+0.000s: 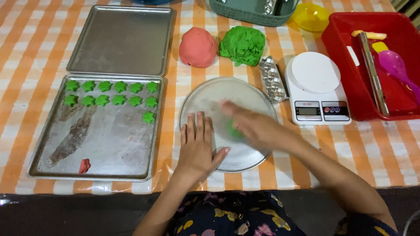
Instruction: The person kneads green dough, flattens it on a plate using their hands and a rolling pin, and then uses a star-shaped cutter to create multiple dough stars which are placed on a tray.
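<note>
A small green dough piece [234, 131] lies on the round metal plate [205, 98], right of its centre, mostly covered by the right hand [249, 124]. Too little of it shows, and that hand is blurred, so neither its long axis nor its heading can be told. The right hand lies flat over the piece with fingers stretched toward the upper left; whether it grips the dough cannot be told. The left hand [197, 146] rests open, palm down, on the plate's lower left edge, fingers pointing away from the person, thumb out to the right, holding nothing.

Left of the plate sits a baking tray [109, 161] with 13 green star shapes [119, 99] in rows along its far end and 1 small red piece [84, 166] near its front edge. A second tray [122, 41] lies beyond it. Behind the plate are a red dough ball [197, 47] and a green dough lump [243, 45], side by side. A cluster of metal cutters [271, 78] lies just right of the plate, next to a white scale [316, 87]. Farther right a red bin [393, 105] holds a metal rod [372, 72] and a purple spoon [396, 65]. A yellow bowl [310, 16] and a green basket [245, 13] stand at the far edge.
</note>
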